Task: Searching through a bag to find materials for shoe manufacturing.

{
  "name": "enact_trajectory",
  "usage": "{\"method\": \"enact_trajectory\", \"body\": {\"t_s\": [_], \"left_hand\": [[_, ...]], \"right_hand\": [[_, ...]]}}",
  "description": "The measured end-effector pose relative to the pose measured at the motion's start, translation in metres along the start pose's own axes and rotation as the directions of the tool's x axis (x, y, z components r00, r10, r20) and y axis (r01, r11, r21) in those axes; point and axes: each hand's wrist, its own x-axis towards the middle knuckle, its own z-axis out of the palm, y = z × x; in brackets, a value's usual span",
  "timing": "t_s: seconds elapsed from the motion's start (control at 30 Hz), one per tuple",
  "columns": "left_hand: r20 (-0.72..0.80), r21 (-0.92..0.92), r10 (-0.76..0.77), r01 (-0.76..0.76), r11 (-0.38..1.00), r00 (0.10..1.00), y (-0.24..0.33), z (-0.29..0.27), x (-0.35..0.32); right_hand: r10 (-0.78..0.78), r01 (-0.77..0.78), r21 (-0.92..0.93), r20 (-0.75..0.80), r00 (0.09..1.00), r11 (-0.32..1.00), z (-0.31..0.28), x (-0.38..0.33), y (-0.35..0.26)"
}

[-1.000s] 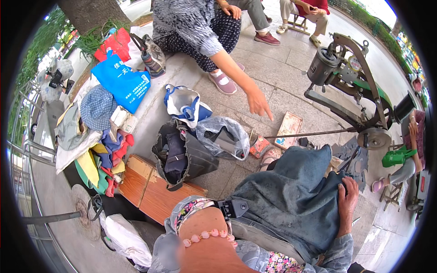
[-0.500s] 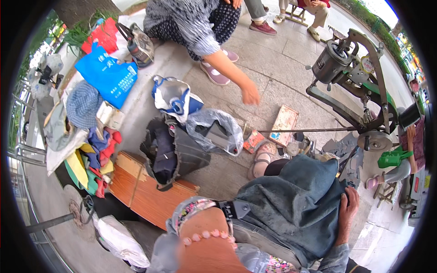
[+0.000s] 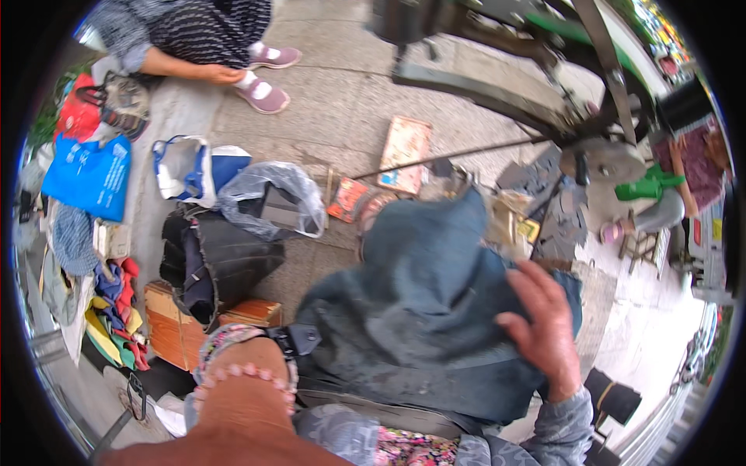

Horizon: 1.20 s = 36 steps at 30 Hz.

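A dark blue-green cloth (image 3: 404,311), wrinkled and stained, is spread over my lap and knees. My right hand (image 3: 544,326) is over the cloth's right side, its fingers stretched out and slightly blurred. Nothing is held in it, and I cannot tell whether the palm rests on the cloth. Only the right sleeve (image 3: 563,431), grey and patterned, comes in with it from the lower edge. My left hand does not show. Beyond the cloth lie a worn, pale shallow box (image 3: 406,147) and a small red box (image 3: 347,198).
A hand-cranked sewing machine (image 3: 598,101) stands far right, above dark sheet scraps (image 3: 536,182). Leftward are a clear plastic bag (image 3: 241,202), black bag (image 3: 221,256), white-and-blue bag (image 3: 186,167), wooden board (image 3: 167,326), coloured cloths (image 3: 116,311) and a blue bag (image 3: 89,175). Another person's hand (image 3: 221,74) is far left.
My view has swung right. My right hand has shifted from the cloth's right edge to over it, fingers straighter. The other person's outstretched arm has drawn back toward their knees.
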Motion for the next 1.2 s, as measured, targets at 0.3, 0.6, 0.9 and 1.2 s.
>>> {"method": "enact_trajectory", "body": {"t_s": [0.3, 0.6, 0.9, 1.2], "left_hand": [[-0.102, -0.039, -0.099, 0.096, 0.995, 0.990, -0.094, 0.045, 0.094], [0.134, 0.856, -0.651, 0.244, 0.456, 0.747, -0.222, 0.109, 0.119], [0.201, 0.747, -0.623, 0.293, 0.597, 0.756, -0.227, 0.100, 0.120], [0.135, 0.698, -0.479, 0.260, 0.667, 0.867, -0.232, 0.106, 0.106]], "right_hand": [[-0.388, 0.407, 0.088, 0.531, 0.753, 0.909, 0.010, -0.030, -0.005], [-0.392, 0.256, 0.304, 0.576, 0.717, 0.917, -0.033, -0.006, 0.036], [-0.007, 0.243, -0.320, 0.593, 0.806, 0.915, 0.047, 0.175, 0.066], [0.232, -0.155, -0.173, 0.682, 0.693, 0.973, 0.290, 0.172, 0.188]]}}
